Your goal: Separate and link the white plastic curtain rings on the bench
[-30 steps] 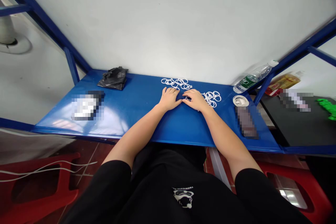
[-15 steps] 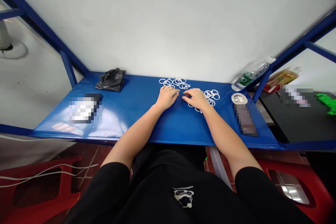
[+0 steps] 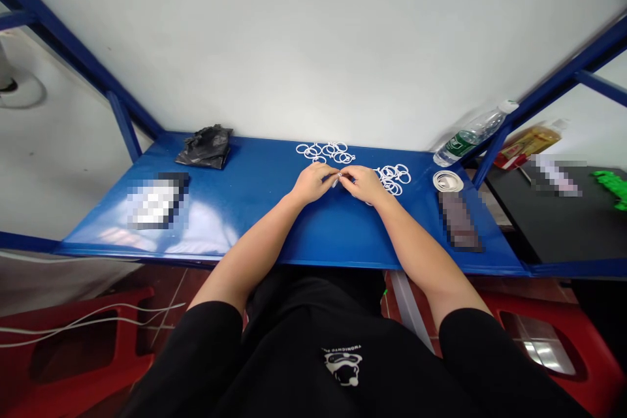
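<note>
1. Work items: white rings lie in two loose, overlapping heaps on a blue metal table (image 3: 245, 222). The far heap of white rings (image 3: 326, 153) sits near the table's far edge, at centre. The right heap of white rings (image 3: 392, 179) sits further right and nearer, touching the right hand.
2. Held item: a small white piece (image 3: 336, 179), too small to identify with certainty, shows at the meeting fingertips, directly below the far heap.
3. Hand state: the left hand (image 3: 311, 184) and right hand (image 3: 365, 184) are raised slightly off the tabletop, curled inward, with fingertips brought together at centre. Neither hand is clenched into a fist. Which hand grips the small white piece cannot be determined.
4. Left of the hands: a crumpled black plastic bag (image 3: 204, 147) lies against the far edge. A pixelated flat object (image 3: 157, 201) lies nearer.
5. Right of the hands: a white coil (image 3: 447, 181) lies near the far edge, with a pixelated dark object (image 3: 459, 222) just nearer. A clear water bottle with a green label (image 3: 470, 142) lies tilted at the far right corner.
6. Surroundings: a white wall (image 3: 313, 46) stands beyond the table. Red plastic stools (image 3: 83, 353) stand on the floor at near left, and another at near right.
</note>
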### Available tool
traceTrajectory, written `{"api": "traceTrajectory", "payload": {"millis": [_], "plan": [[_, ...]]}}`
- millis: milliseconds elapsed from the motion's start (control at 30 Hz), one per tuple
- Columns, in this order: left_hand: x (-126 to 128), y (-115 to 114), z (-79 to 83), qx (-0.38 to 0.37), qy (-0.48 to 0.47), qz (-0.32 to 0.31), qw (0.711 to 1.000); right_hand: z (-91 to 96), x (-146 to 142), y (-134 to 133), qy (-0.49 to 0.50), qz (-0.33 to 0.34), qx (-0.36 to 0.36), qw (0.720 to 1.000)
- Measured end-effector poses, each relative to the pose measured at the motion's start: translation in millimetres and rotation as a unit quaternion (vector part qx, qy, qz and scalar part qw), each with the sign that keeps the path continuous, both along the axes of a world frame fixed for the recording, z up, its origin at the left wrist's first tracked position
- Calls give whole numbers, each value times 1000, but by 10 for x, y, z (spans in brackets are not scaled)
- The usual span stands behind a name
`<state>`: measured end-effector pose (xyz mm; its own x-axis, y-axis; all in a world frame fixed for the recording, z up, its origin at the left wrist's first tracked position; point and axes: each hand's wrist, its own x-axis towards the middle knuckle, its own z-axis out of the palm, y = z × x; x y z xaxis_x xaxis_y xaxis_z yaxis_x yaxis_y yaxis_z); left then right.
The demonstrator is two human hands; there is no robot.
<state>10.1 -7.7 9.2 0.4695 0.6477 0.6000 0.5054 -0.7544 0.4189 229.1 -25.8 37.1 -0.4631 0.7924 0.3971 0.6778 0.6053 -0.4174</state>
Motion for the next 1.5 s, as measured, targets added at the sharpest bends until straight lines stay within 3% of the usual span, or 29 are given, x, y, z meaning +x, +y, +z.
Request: {"api": "traceTrajectory", "payload": {"millis": [467,733,1133,1500], "plan": [[-10,29,-37,-4,-7,7,1000,-57,6,28,23,-2,59,998],[-14,19,-13,-3,7,-1,1000,-24,11,0,25,22,56,998],[-2,-15,36,3,12,1,1000,1,3,-6,4,4,1,1000],[3,16,6,17,-2,7,1000,-56,-4,18,39,-15,42,998]]}}
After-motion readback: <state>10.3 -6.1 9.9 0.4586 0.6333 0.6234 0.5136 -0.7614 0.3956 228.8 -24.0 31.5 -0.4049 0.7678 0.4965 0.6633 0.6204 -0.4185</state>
